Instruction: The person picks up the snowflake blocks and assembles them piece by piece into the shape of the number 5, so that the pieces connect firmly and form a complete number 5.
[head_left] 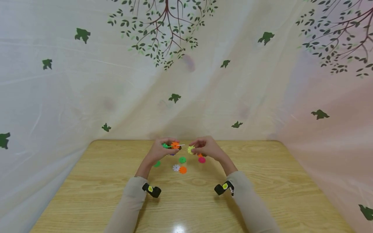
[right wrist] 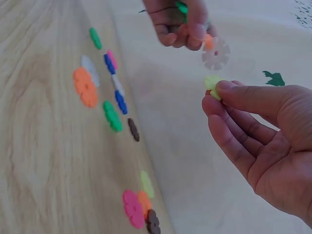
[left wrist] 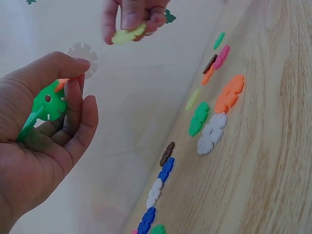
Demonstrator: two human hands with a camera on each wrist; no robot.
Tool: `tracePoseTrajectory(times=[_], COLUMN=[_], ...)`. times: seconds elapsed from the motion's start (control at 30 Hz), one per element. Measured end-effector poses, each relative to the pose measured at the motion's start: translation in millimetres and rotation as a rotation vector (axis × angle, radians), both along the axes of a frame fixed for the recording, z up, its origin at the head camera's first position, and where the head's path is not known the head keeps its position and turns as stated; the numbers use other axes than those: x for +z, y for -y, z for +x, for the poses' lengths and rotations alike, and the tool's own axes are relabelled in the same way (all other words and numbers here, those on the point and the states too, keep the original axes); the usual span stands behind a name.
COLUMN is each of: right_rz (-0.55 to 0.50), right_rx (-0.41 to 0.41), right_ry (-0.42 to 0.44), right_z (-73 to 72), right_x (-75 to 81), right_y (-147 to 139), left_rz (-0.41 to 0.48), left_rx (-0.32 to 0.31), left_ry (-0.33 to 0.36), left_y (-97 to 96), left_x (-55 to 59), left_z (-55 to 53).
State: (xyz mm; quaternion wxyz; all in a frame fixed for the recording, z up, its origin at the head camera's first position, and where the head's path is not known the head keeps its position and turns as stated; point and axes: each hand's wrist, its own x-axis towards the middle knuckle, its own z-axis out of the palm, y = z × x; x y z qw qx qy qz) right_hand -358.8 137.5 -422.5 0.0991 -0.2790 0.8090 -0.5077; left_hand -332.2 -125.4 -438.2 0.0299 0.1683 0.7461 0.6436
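Note:
My left hand [head_left: 157, 152] grips a small chain of notched plastic discs above the far part of the table. The chain shows a green disc [left wrist: 54, 108], an orange disc [head_left: 175, 145] and a white disc [right wrist: 222, 61] at its end facing the other hand. Fingers partly cover the green and orange pieces. Across a small gap, my right hand [head_left: 210, 149] pinches a single yellow disc [right wrist: 212, 82] between thumb and fingertips. The yellow disc and the white one are apart.
Loose discs lie on the wooden table [head_left: 186, 200]: green [head_left: 182, 160], white [head_left: 176, 167], orange [head_left: 183, 170], pink [head_left: 202, 160], plus several blue, brown and other ones near the far edge. A leaf-printed curtain [head_left: 140, 106] hangs behind the table.

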Motion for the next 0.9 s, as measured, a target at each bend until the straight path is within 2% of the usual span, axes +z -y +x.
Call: tracePoseTrajectory(times=[0.17,0.43,0.9], right_rz=[-0.083,-0.179,-0.238], right_rx=[-0.044,-0.094,-0.064], right_ry=[0.02,0.035,-0.014], right_z=[-2.7,-4.7,-1.5], right_x=[3.6,-0.4,-2.1], right_y=[5.1,13.8,17.5], left_rz=[-0.002,0.007,-0.015], left_rx=[0.0,-0.01,-0.001], left_ry=[-0.007,-0.026,-0.046], left_y=[0.3,1.0,0.0], left_x=[-1.7,-3.8,-2.5], left_z=[-0.9,-2.4,-0.7])
